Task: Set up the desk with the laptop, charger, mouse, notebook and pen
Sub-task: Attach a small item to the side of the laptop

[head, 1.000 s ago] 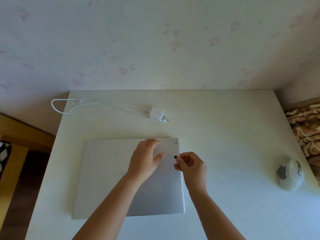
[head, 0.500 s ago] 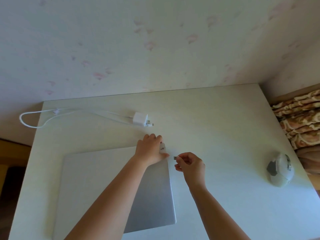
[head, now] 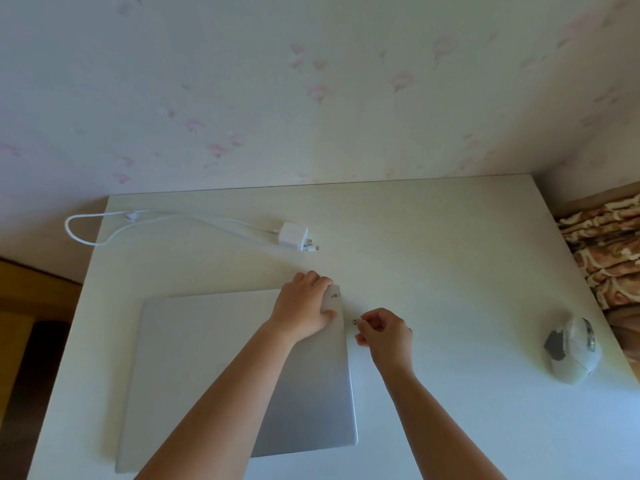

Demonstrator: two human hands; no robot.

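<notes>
A closed silver laptop (head: 194, 358) lies flat on the white desk (head: 433, 271). My left hand (head: 304, 306) rests on its far right corner, fingers curled over the back edge. Just right of the laptop's right side, my right hand (head: 384, 334) pinches a small USB dongle (head: 355, 321), its tip pointing at the laptop's edge with a small gap between them. A white charger (head: 292, 236) with its cable (head: 145, 221) lies at the back left, the cable looping off the desk's left edge. A grey and white mouse (head: 571, 353) sits at the right. No notebook or pen is in view.
A floral-papered wall (head: 311, 81) rises right behind the desk. A patterned fabric (head: 606, 258) lies beyond the desk's right edge. A wooden surface (head: 31, 299) is off to the left, lower down.
My left hand slid from the lid's top to its far right corner. My right hand stays beside the laptop's right edge with the dongle. The view shifted.
</notes>
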